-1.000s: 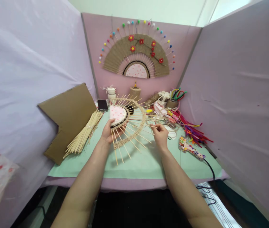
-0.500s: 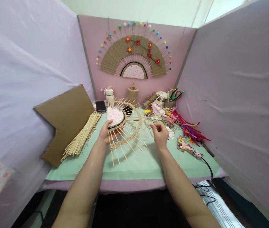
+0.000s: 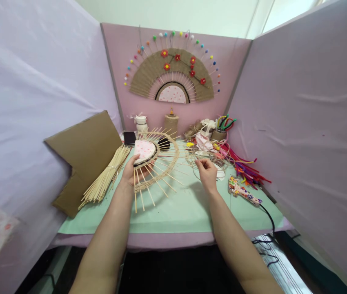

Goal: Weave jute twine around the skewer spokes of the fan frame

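Note:
My left hand (image 3: pixel 130 171) is closed around the half-round base of an unfinished fan (image 3: pixel 170 170), thumb on top and fingers underneath. Its base is covered in pink dotted cloth with a dark braided edge. Thin sticks radiate from it, and a band of twine is woven across them. To the right of the stick tips, my right hand (image 3: pixel 207 173) is closed in a pinch on a thin strand of twine (image 3: pixel 195 171), barely visible at the fingertips. Loose loops of twine lie just behind that hand.
A bundle of sticks (image 3: pixel 107 175) and brown cardboard (image 3: pixel 84 143) lie left. At right are a flowered glue gun (image 3: pixel 243 191) with a cord and pipe cleaners (image 3: pixel 250 171). Behind stand a twine spool (image 3: pixel 171 122), a white bottle (image 3: pixel 141 122) and a phone (image 3: pixel 129 138). A finished fan (image 3: pixel 152 75) hangs above.
The unfinished fan has shifted a little left with my left hand, widening the distance to my right hand. My right hand stays nearly in place, still pinched.

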Demonstrator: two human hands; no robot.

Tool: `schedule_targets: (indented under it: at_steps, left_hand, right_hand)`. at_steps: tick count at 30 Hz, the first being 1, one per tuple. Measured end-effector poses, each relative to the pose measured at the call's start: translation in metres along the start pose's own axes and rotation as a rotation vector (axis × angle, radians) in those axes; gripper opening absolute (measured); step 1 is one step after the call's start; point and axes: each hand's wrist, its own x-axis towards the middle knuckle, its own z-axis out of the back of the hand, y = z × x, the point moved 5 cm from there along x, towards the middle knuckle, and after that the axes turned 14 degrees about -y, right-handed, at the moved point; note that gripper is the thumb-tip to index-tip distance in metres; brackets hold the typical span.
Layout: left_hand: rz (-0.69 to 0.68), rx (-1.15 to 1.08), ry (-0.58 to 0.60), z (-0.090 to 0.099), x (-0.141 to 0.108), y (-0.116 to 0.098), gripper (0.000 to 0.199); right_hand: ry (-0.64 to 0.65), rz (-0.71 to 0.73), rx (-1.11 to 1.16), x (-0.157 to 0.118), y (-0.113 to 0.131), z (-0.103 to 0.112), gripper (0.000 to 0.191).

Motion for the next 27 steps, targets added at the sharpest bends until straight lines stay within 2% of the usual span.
schedule_targets:
  at_steps: [2,5,8,11,19,27]
  left_hand:
    - [0.023,-0.003,0.035,-0.003,-0.001,0.003,0.051]
    - [0.049,0.004,0.069,-0.010,-0.002,0.014,0.051]
    - [0.134,0.061,0.093,-0.018,-0.004,0.031,0.053]
    - [0.169,0.083,0.120,-0.022,-0.005,0.039,0.054]
    - [0.054,0.022,0.100,-0.012,-0.005,0.018,0.053]
    - [0.056,0.048,0.105,-0.011,-0.004,0.017,0.054]
  right_hand:
    - [0.064,-0.089,0.027,-0.002,-0.008,-0.005,0.033]
    - [0.244,-0.278,0.065,-0.010,-0.022,-0.018,0.035]
    - [0.336,-0.351,0.062,-0.017,-0.030,-0.026,0.034]
    - [0.318,-0.333,0.047,-0.018,-0.031,-0.026,0.030]
    - [0.146,-0.170,-0.026,-0.008,-0.014,-0.015,0.037]
    - [-0.036,-0.062,-0.093,-0.003,-0.005,-0.002,0.038]
